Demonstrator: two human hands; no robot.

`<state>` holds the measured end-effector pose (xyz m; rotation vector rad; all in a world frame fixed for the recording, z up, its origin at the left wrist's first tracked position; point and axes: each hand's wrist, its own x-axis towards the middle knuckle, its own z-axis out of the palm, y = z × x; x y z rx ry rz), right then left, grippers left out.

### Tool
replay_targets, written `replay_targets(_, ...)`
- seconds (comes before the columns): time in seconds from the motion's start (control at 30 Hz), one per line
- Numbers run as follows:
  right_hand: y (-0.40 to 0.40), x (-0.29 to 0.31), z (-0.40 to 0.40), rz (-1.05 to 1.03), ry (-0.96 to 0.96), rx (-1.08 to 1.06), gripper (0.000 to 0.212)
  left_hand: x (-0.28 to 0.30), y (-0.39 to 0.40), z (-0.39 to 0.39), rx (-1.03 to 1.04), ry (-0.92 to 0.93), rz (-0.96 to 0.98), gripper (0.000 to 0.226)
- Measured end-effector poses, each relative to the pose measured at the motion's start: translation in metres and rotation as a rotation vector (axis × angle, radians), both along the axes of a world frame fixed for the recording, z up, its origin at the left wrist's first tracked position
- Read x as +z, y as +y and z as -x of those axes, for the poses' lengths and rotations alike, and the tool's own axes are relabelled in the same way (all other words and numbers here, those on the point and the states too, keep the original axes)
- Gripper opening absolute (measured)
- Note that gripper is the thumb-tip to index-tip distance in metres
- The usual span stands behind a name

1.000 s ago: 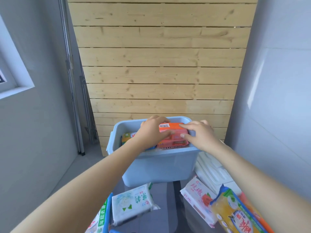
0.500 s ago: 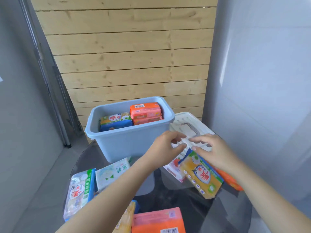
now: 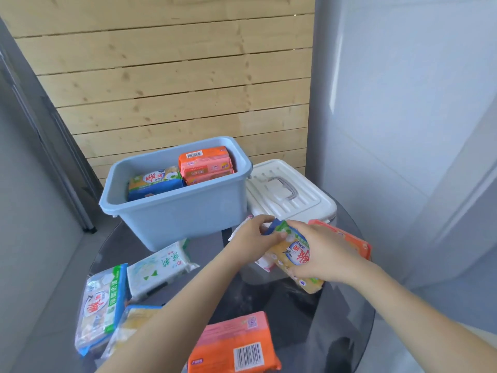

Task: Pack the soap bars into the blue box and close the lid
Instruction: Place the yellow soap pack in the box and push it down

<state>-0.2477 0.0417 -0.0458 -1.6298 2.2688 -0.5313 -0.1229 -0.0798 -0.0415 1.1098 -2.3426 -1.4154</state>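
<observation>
The blue box (image 3: 185,214) stands open at the back of a round glass table, with an orange soap pack (image 3: 205,162) and a yellow-blue pack (image 3: 154,183) inside. Its white lid (image 3: 290,195) with a grey handle lies flat to the right of it. In front of the lid, my left hand (image 3: 254,238) and my right hand (image 3: 322,251) both grip a yellow soap pack (image 3: 294,258). Under it lie a white-pink pack (image 3: 265,262) and an orange pack (image 3: 347,239).
More packs lie on the glass table (image 3: 336,313): a white one (image 3: 160,265) in front of the box, a green-blue one (image 3: 100,305) at the left, a yellowish one (image 3: 131,327) beside it, an orange one (image 3: 234,345) near me. A wooden slat wall is behind, grey walls at both sides.
Both hands left the orange pack in the box, came back towards me to the right of the box, and closed on the yellow pack. The camera tilted down.
</observation>
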Motion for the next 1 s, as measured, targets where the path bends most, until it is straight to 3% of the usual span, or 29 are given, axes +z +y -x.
replay_targets(0.3, -0.009, 0.023, -0.019, 0.007, -0.047, 0.216, 0.096, 0.012, 0.004, -0.055, 0.119, 0.191, -0.258, 0.031)
replay_targets(0.43, -0.013, 0.03, -0.044, -0.037, -0.126, 0.348, 0.091, 0.016, 0.013, -0.091, 0.154, 0.152, -0.275, 0.036)
replay_targets(0.63, -0.005, 0.03, -0.064, -0.116, -0.261, 0.425, 0.085, 0.008, 0.04, -0.138, 0.306, 0.323, -0.467, 0.042)
replay_targets(0.77, 0.012, 0.021, -0.065, -0.224, -0.427, 0.401, 0.092, 0.003, 0.053, -0.158, 0.363, 0.306, -0.405, 0.051)
replay_targets(1.0, 0.023, 0.005, -0.09, -0.08, -0.306, 0.412, 0.08, -0.007, 0.067, -0.177, 0.358, 0.106, -0.135, 0.046)
